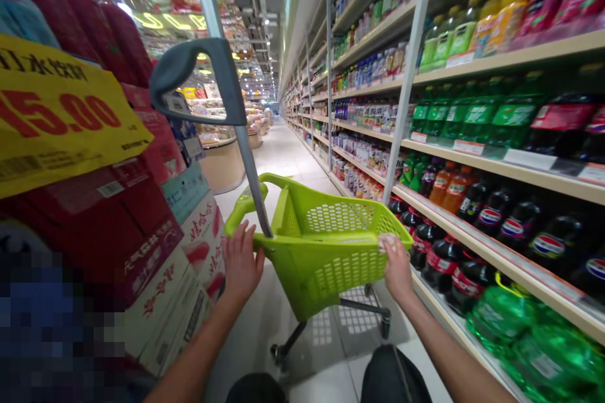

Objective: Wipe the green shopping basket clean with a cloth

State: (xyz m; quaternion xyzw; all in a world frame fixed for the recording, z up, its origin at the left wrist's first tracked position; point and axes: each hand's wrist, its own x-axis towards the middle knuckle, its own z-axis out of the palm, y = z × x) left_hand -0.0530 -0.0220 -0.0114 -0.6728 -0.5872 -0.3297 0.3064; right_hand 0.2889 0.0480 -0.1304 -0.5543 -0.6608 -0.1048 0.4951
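A lime-green plastic shopping cart (326, 258) stands on wheels in front of my knees, its side turned towards me. My left hand (242, 259) rests at its left end, fingers stretched out against the green rim below the handle bar. At the right corner of the rim, my right hand (397, 267) is closed on a crumpled white cloth or tissue (387, 242), pressed against the plastic. A metal pole (253, 176) rises from the cart's left end and carries a grey looped handle (236, 91).
Shelves of bottled drinks (472, 151) run along the right. Stacked drink cartons (155, 252) with a yellow price sign (61, 113) stand close on the left. The tiled aisle floor (288, 145) stretches ahead past rounded display stands (220, 164).
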